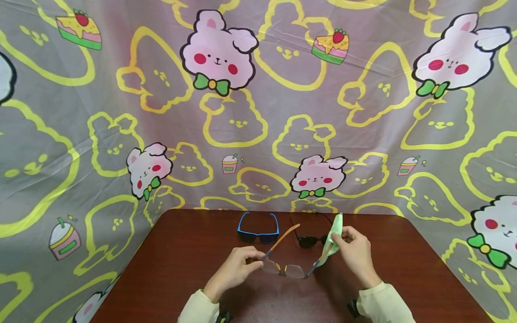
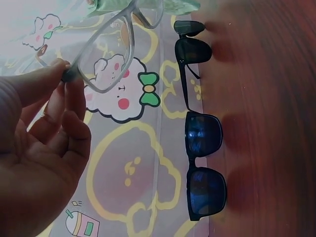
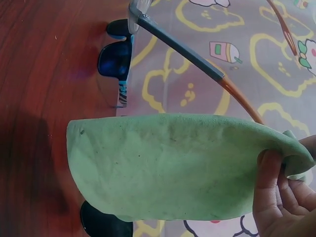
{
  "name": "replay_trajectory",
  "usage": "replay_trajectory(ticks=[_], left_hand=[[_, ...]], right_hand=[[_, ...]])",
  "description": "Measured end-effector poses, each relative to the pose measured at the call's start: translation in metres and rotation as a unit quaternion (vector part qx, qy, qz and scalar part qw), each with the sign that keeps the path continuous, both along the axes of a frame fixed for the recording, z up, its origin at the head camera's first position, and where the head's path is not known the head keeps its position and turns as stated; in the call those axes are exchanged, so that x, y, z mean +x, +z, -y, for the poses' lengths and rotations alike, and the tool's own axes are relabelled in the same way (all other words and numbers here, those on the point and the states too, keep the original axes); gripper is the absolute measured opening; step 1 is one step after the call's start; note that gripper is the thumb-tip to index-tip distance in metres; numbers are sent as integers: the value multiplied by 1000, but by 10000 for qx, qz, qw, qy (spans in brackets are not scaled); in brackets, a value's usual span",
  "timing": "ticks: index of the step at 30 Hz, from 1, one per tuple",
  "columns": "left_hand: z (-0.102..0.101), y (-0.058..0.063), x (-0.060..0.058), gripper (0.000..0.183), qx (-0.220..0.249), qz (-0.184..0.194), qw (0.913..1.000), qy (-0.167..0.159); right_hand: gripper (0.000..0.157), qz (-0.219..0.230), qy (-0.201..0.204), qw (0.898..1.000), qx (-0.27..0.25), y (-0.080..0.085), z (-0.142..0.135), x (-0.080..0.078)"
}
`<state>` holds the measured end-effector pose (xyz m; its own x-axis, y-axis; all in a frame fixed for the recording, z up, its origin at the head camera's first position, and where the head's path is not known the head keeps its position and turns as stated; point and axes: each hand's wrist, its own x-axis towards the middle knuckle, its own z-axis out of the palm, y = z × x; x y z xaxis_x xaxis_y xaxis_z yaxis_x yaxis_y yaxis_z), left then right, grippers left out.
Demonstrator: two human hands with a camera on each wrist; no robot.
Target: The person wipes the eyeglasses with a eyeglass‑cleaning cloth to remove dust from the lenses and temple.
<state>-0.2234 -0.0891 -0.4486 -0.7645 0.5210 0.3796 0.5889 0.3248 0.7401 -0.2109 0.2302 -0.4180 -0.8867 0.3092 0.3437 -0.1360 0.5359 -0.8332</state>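
Clear-lensed eyeglasses (image 1: 294, 271) with orange-tipped temples are held up over the table. My left hand (image 1: 238, 268) pinches them near one hinge, thumb against fingers, as the left wrist view shows close up. In my right hand (image 1: 356, 251) is a light green cloth (image 3: 168, 168), gripped between thumb and fingers around the tip of the other temple (image 3: 197, 61). The cloth hangs down from that hand and hides the temple's end. Beyond the hands lie blue-framed sunglasses (image 1: 258, 237) and black sunglasses (image 1: 308, 242), the latter partly behind the cloth.
The dark reddish-brown wooden table (image 1: 161, 269) fills the lower part of the head view. A grey curtain (image 1: 266, 107) with yellow outlines and cartoon bunnies rises behind its back edge and along both sides.
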Motion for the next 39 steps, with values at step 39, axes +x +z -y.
replay_trajectory(ticks=[39], left_hand=[[9,36,20,12,1169,-223,9851,1239]], right_hand=[[11,-1425,443,9858,771,1,-3,6]])
